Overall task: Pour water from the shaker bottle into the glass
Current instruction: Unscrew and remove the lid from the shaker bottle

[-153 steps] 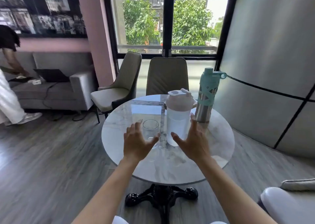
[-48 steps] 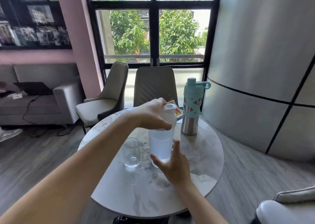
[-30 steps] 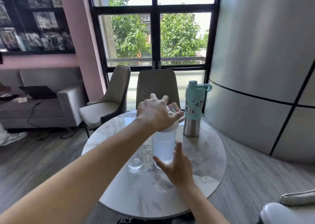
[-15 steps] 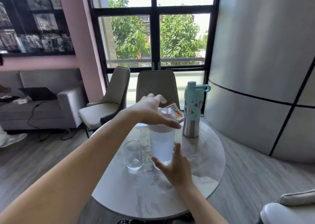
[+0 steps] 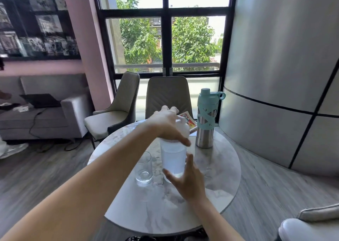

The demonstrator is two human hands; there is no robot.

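The translucent shaker bottle (image 5: 172,158) stands upright on the round marble table (image 5: 211,191), holding water. My left hand (image 5: 167,124) is clamped over its white lid from above, hiding most of the lid. My right hand (image 5: 187,182) wraps the bottle's lower part from the near side, thumb and fingers around the base. An empty clear glass (image 5: 144,167) stands on the table just left of the bottle, apart from both hands.
A steel bottle with a teal cap and sleeve (image 5: 206,120) stands behind and right of the shaker. A colourful card or book (image 5: 189,120) lies at the table's far edge. Two beige chairs (image 5: 167,95) are behind the table; a curved metal wall is right.
My left hand has shifted and turned a little on the lid over the last second; the right hand keeps its hold on the base. The bottle and glass stay in place.
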